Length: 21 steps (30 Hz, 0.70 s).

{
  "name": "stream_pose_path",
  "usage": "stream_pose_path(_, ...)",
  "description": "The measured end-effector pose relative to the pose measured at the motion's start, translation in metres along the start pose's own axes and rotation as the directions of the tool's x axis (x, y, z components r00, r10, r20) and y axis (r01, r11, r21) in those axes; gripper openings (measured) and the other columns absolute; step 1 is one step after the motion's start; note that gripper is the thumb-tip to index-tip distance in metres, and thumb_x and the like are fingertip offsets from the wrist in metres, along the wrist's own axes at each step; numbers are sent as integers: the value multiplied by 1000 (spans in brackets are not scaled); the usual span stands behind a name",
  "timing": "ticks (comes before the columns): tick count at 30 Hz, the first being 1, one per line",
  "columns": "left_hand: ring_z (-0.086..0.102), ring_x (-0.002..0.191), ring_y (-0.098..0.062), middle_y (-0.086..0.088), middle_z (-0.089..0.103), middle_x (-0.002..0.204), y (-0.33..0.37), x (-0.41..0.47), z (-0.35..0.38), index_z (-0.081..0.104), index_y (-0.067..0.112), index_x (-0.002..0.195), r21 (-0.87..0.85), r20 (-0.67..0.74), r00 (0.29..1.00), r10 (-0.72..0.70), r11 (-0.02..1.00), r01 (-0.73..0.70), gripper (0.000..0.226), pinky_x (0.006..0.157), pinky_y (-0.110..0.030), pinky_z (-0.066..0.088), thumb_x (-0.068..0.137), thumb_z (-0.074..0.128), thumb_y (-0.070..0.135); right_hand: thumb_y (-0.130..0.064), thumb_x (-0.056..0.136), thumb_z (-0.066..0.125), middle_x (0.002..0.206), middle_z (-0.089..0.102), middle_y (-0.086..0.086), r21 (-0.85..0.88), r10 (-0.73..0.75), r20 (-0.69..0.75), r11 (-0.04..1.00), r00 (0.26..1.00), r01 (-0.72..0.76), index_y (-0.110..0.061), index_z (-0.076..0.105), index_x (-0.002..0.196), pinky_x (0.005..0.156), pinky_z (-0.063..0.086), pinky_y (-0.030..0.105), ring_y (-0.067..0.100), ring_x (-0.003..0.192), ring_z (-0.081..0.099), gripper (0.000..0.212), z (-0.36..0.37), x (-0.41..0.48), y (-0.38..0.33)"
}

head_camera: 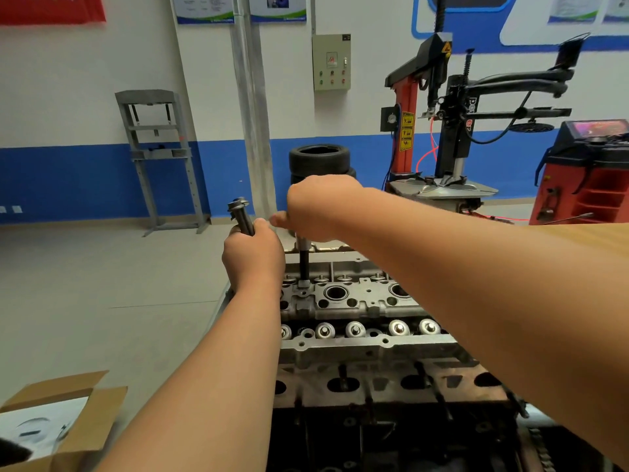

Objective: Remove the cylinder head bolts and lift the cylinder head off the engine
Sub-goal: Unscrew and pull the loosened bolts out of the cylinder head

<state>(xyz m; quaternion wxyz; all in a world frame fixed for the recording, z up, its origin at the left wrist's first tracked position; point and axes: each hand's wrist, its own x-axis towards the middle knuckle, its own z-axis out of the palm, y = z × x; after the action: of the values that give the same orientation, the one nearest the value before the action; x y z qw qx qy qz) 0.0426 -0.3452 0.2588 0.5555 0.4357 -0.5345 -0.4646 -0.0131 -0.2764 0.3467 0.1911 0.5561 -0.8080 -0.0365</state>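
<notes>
Left hand (253, 253) grips bolts (241, 214), right hand (318, 209) grips driver (303, 264) on cylinder head (360, 303).

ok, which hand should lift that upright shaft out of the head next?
Right. The right hand grips the shaft standing in the head, so it probably only has to pull up. The left hand is full: it holds bolts off the head's left end.

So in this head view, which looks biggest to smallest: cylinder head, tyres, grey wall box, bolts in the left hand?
1. cylinder head.
2. tyres and grey wall box look alike; the right hand partly hides the tyres, so unranked.
3. bolts, though nearer the camera.
</notes>
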Motion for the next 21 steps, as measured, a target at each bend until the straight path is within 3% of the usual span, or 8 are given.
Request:
stream_pose_path(4,45,54,-14,1,47,63,0,-3,0,47,20,69,-14,16,1000,9,1000,-9,24,49,-26,31,91,48,29,-27,97,49,70,45,0,-15,-63,32,998,998,64,-10,50,94,61,36,29,16,65,48,17,-4,4,-6)
stream_pose_path(7,43,53,-14,2,46,61,0,-2,0,45,20,67,-7,9,1000,7,1000,-7,25,49,-26,29,90,48,29,-13,93,51,91,59,1,58,-222,64,974,973,218,-11,60,105,66,43,26,20,81,56,16,-7,-3,3)
stream_pose_path(9,44,54,-14,2,47,62,1,-1,0,46,20,67,-7,10,1000,1,1000,-1,25,49,-27,30,90,48,29,-6,91,48,97,59,0,129,-269,74,957,960,258,-13,58,104,62,41,21,18,82,54,18,-6,-7,7)
stream_pose_path(12,45,56,-14,2,48,64,0,0,1,47,21,69,-5,12,1000,2,1000,-2,23,50,-27,31,91,48,29,-13,94,47,89,59,6,100,-233,112,970,966,222,-11,60,103,61,43,27,22,78,56,16,-5,-8,7)
stream_pose_path(14,47,57,-14,2,50,65,0,0,0,48,22,70,-2,11,1000,6,1000,-6,24,50,-26,32,92,49,30,-21,99,42,77,51,4,-36,-184,133,981,974,190,-19,55,93,51,37,27,21,68,52,14,-4,-6,1)
stream_pose_path(17,44,55,-14,2,47,64,1,-2,0,45,21,68,2,11,1000,7,1000,-7,25,49,-26,30,92,48,28,-28,100,42,72,47,1,-80,-67,79,994,995,73,-13,53,92,56,35,29,15,59,44,21,0,0,-4)
stream_pose_path(19,42,53,-14,2,45,62,1,-3,0,43,21,67,0,10,1000,8,1000,-8,26,48,-26,28,92,48,27,-23,98,45,72,48,0,-46,-106,71,993,992,110,-10,53,94,57,35,27,16,62,45,16,-1,1,-4)
stream_pose_path(21,41,52,-14,2,44,61,1,-3,0,43,20,66,-3,10,1000,9,1000,-9,27,48,-27,28,91,48,27,-14,95,47,88,60,4,-16,-206,94,978,974,208,-7,60,104,63,42,29,21,76,55,18,-4,-5,-2)
